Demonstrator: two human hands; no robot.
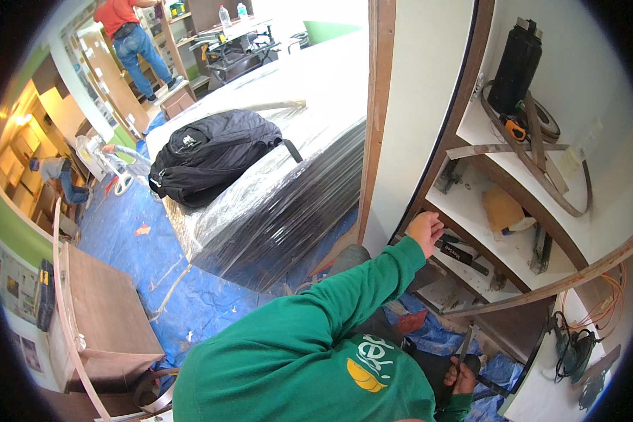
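My left hand (425, 233) is stretched out to the brown front edge of a curved shelf (464, 243), its fingers loosely bent and apart, with nothing seen in them. Down at the lower right, my right hand (461, 378) is closed around the handle of a tool with a narrow, pointed metal blade (465, 344); its exact kind is unclear. The blade points up toward the curved wood strip (541, 299) along the lower shelf. Just beyond my left hand, a black tool with a printed label (455, 252) lies on a lower shelf.
A black bottle (517, 67), a tape measure (515, 129) and bent strips stand on the top shelf. Cords (577, 344) lie on a white surface at right. A black backpack (214, 155) rests on a plastic-wrapped block (281, 225). Two people work far left, beyond blue sheeting (119, 218).
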